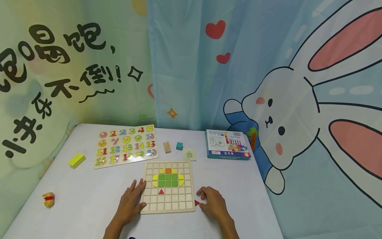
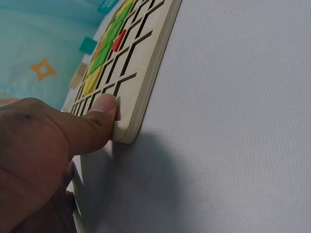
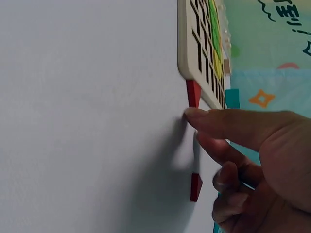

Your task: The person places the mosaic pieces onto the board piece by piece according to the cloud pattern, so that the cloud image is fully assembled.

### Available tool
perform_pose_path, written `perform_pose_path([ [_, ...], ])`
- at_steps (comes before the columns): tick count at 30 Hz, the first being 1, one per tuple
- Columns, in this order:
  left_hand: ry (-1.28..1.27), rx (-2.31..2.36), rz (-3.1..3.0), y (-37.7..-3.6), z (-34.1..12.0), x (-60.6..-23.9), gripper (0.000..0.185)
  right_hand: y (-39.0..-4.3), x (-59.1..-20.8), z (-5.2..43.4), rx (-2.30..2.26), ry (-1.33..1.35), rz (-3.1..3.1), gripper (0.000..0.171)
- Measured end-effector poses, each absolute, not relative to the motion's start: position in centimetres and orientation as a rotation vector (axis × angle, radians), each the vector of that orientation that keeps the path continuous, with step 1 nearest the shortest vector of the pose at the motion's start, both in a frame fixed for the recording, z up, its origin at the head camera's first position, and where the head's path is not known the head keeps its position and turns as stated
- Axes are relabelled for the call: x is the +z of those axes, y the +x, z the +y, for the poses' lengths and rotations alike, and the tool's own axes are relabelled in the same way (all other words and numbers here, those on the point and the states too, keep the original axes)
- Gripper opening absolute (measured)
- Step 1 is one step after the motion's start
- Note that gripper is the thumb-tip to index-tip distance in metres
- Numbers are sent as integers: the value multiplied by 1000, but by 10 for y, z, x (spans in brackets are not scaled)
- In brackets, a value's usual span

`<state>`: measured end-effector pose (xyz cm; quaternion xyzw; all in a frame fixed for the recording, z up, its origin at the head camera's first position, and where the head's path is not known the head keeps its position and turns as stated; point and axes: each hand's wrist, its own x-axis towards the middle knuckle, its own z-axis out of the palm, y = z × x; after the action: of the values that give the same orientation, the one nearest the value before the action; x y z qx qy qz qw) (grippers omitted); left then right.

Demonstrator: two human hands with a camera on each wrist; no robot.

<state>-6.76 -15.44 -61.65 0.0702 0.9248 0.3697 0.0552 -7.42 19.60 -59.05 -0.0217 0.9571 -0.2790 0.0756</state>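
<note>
A square wooden grid board (image 1: 167, 209) lies on the table, with green squares (image 1: 168, 180), yellow rounded pieces (image 1: 155, 180) and an orange square (image 1: 168, 171) set in its cells. Below them on the grid is a red triangle (image 1: 161, 191). My left hand (image 1: 128, 204) rests at the board's left edge, its thumb (image 2: 99, 116) lying on the rim near a corner. To the board's right, my right hand (image 1: 214, 204) has its thumb tip at a second red triangle (image 3: 193, 92) by the board's edge. Another red piece (image 3: 196, 187) lies under that hand.
Behind the board are a number puzzle (image 1: 125, 146), a wooden block (image 1: 166, 147), a teal cube (image 1: 179, 146), a small pattern card (image 1: 189, 155) and a box (image 1: 228, 144). At the left sit a yellow block (image 1: 77, 160) and a small toy figure (image 1: 48, 199).
</note>
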Motion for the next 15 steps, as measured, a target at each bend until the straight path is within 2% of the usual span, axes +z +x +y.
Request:
perform_pose_path([
  [2,219,1122,2810,-68,-154,-617,86,-73,-591,195,-846,-116,2844,39],
  [8,199,1132,2802,-69,-154,-620,87,-69,-590,192,-897,-195,2823,30],
  [15,211,1129,2833,-70,-153,-621,86,-67,-588,194,-995,-186,2781,33],
])
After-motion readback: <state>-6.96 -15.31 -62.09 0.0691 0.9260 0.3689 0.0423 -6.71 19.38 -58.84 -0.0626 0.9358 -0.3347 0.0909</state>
